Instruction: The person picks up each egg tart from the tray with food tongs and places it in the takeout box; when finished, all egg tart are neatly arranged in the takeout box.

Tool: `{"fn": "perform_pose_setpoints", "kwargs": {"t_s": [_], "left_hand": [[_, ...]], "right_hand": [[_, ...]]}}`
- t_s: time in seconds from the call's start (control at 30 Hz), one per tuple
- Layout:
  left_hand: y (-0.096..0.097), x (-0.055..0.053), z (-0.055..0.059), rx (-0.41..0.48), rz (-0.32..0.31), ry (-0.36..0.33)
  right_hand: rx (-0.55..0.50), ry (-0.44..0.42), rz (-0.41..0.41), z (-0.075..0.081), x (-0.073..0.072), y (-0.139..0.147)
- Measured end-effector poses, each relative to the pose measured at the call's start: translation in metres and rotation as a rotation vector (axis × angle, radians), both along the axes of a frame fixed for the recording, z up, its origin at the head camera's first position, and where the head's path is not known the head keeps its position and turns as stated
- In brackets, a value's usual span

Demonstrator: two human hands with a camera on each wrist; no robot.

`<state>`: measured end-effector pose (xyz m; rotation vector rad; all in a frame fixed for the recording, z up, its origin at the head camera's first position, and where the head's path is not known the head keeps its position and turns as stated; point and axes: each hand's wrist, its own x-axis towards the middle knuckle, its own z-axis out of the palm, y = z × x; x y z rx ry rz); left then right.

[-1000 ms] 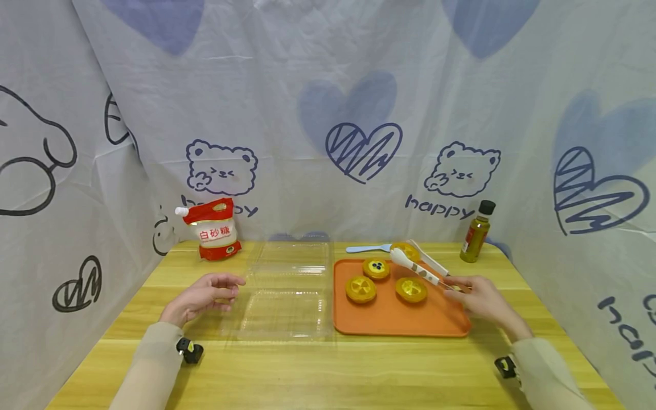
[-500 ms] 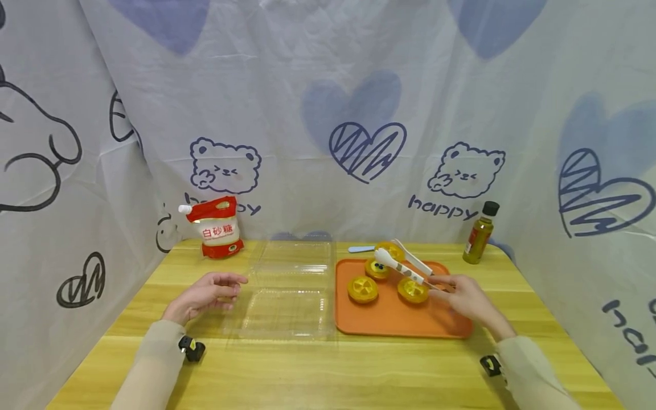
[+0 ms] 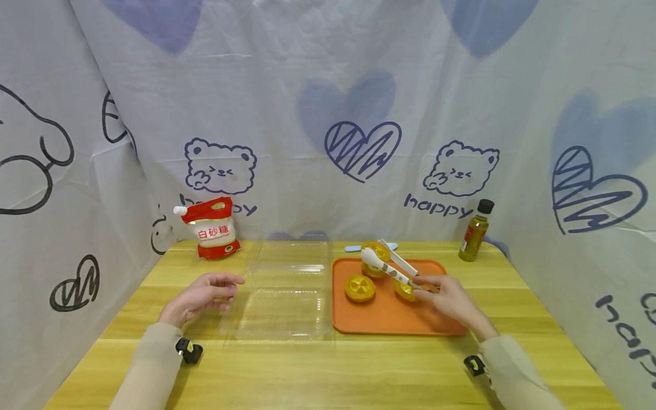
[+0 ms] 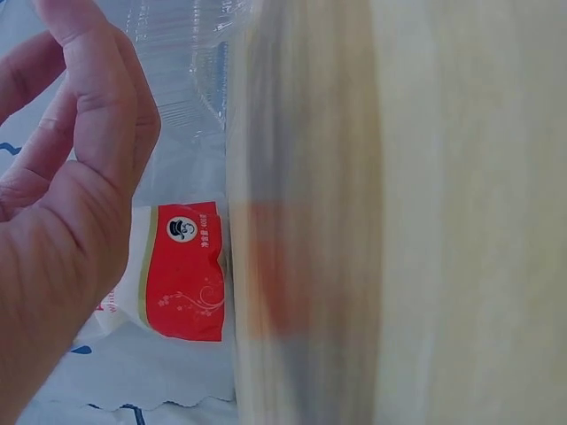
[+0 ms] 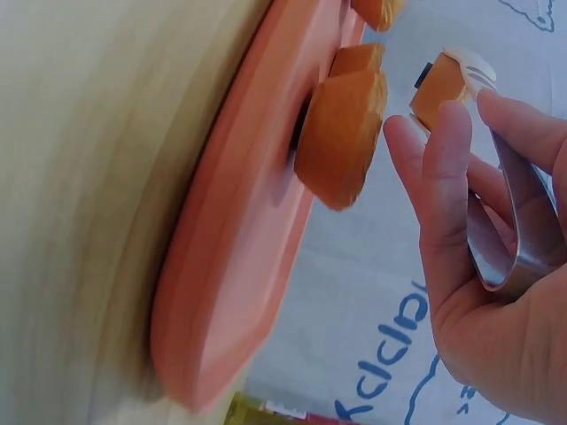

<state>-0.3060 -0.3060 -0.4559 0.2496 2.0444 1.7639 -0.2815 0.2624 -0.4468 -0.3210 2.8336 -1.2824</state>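
My right hand (image 3: 445,299) holds metal tongs (image 3: 400,277) with pale tips between thumb and fingers. The tips pinch an egg tart (image 5: 440,91), held up off the orange tray (image 3: 379,320). In the head view this tart overlaps a second tart (image 3: 371,271) behind it. Two more tarts rest on the tray, one at the left (image 3: 360,288) and one (image 3: 404,291) partly covered by the tongs. My left hand (image 3: 207,293) hovers with loosely bent fingers and nothing in it, beside an opened clear plastic box (image 3: 287,319).
A red and white bag of sugar (image 3: 216,230) stands at the back left. An oil bottle (image 3: 474,233) with a black cap is at the back right. Behind the tray lies a light blue utensil (image 3: 352,249), partly hidden. A printed cloth (image 3: 287,114) hangs behind the table.
My right hand has moved left over the tray, carrying the tongs and the pinched tart from the tray's back right toward its back left. My left hand has stayed in place.
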Motion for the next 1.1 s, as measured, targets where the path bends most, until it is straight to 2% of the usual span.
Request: {"fn": "perform_pose_setpoints", "kwargs": {"t_s": [0.3, 0.5, 0.87, 1.1], "left_hand": [[0.002, -0.002, 0.001, -0.004, 0.007, -0.004], [0.002, 0.000, 0.003, 0.003, 0.008, -0.015], [0.002, 0.001, 0.004, 0.000, 0.017, -0.008], [0.002, 0.001, 0.004, -0.007, 0.011, -0.010]], "right_hand": [[-0.022, -0.023, 0.019, -0.001, 0.002, -0.016], [-0.027, 0.025, 0.039, -0.003, 0.002, -0.024], [0.074, 0.117, 0.069, -0.005, 0.006, -0.044], [0.047, 0.112, 0.086, -0.004, 0.007, -0.057]]}}
